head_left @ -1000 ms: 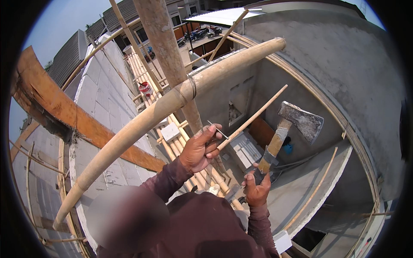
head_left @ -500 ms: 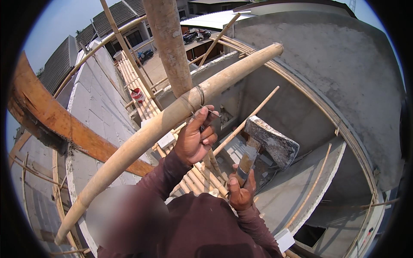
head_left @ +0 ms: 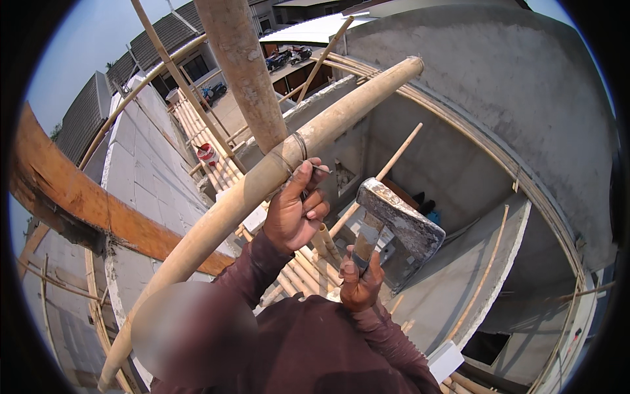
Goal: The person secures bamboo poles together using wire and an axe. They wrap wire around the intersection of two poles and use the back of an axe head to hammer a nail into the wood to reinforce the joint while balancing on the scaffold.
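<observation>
A thick bamboo pole (head_left: 351, 108) crosses slantwise in front of me, meeting a thick upright bamboo post (head_left: 239, 72). Thin wire (head_left: 300, 146) loops around the pole close to that joint. Just under the joint, my left hand (head_left: 292, 213) is closed, its thumb and forefinger pinching the wire's end; the other fingers are curled. Lower and to the right, my right hand (head_left: 361, 285) grips the short handle of a hatchet (head_left: 410, 226). Its broad, mortar-stained head points up and right, apart from the pole.
Bamboo scaffold poles (head_left: 302, 272) lie below. An orange-brown timber beam (head_left: 141, 223) runs on the left beside a light block wall (head_left: 141, 151). A red and white bucket (head_left: 207, 154) sits on the far poles. Grey plastered walls (head_left: 472, 85) enclose a deep space at right.
My right hand has shifted a little left and up with the hatchet, which is nearer my left hand. The left hand keeps its pinch on the wire. The whole view has shifted slightly.
</observation>
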A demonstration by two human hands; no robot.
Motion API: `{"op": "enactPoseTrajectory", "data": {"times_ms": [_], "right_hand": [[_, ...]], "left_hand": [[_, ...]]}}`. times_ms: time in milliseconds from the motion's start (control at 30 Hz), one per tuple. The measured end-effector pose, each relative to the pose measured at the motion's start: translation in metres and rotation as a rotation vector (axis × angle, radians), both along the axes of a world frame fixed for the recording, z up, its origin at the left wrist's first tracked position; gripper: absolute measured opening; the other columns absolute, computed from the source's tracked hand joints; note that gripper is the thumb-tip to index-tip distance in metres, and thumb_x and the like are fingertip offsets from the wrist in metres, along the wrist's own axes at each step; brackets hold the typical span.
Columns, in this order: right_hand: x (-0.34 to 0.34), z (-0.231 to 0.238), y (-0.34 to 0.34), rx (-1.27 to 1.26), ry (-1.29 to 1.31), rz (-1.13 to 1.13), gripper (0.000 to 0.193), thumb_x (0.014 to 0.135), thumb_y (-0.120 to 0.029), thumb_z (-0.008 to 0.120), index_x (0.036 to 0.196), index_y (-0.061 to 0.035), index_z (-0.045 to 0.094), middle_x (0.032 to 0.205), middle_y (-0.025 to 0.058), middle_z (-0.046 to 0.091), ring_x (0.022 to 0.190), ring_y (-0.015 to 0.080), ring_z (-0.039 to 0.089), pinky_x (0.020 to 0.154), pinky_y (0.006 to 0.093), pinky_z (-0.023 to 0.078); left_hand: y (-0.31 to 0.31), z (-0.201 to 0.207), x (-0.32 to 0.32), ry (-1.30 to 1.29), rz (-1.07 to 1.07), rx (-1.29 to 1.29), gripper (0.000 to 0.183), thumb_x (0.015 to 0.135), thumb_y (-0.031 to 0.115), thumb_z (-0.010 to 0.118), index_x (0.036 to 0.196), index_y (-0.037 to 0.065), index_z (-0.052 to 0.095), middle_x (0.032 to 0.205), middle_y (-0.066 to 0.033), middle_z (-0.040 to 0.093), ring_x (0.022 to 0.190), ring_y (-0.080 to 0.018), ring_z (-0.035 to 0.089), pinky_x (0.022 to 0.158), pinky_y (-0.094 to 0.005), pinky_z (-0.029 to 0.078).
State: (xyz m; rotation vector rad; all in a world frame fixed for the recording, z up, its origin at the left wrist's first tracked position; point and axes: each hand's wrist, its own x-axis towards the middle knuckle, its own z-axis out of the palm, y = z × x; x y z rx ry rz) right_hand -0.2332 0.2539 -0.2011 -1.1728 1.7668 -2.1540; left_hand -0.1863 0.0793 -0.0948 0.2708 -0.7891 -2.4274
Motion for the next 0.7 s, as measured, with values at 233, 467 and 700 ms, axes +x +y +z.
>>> {"op": "enactPoseTrajectory", "data": {"times_ms": [233, 467, 700], "right_hand": [[-0.010, 0.011, -0.014, 0.168, 0.284, -0.046, 0.037, 0.098, -0.020, 0.064, 0.124, 0.0049, 0.055, 0.089, 0.0191, 0.070, 0.076, 0.0374, 0.071, 0.067, 0.0378, 0.055], [-0.012, 0.047, 0.021, -0.106, -0.041, -0.053, 0.040, 0.103, -0.038, 0.058, 0.115, 0.0002, 0.053, 0.074, 0.0107, 0.058, 0.057, 0.0188, 0.056, 0.053, 0.0306, 0.046], [-0.009, 0.028, 0.000, -0.203, 0.058, -0.149, 0.043, 0.100, -0.040, 0.060, 0.113, -0.0008, 0.049, 0.074, 0.0080, 0.057, 0.056, 0.0162, 0.055, 0.053, 0.0282, 0.046]], "left_hand": [[-0.006, -0.005, 0.002, 0.062, -0.060, 0.017, 0.022, 0.108, 0.029, 0.052, 0.120, 0.015, 0.064, 0.103, 0.0069, 0.071, 0.052, -0.0024, 0.029, 0.049, -0.0191, 0.031], [-0.005, 0.000, 0.000, 0.029, -0.042, 0.023, 0.023, 0.108, 0.029, 0.052, 0.121, 0.016, 0.065, 0.106, 0.0051, 0.073, 0.052, -0.0026, 0.029, 0.049, -0.0190, 0.031], [-0.006, -0.001, 0.000, 0.036, -0.062, 0.022, 0.023, 0.108, 0.029, 0.051, 0.120, 0.015, 0.065, 0.107, 0.0044, 0.072, 0.052, -0.0027, 0.029, 0.049, -0.0192, 0.031]]}}
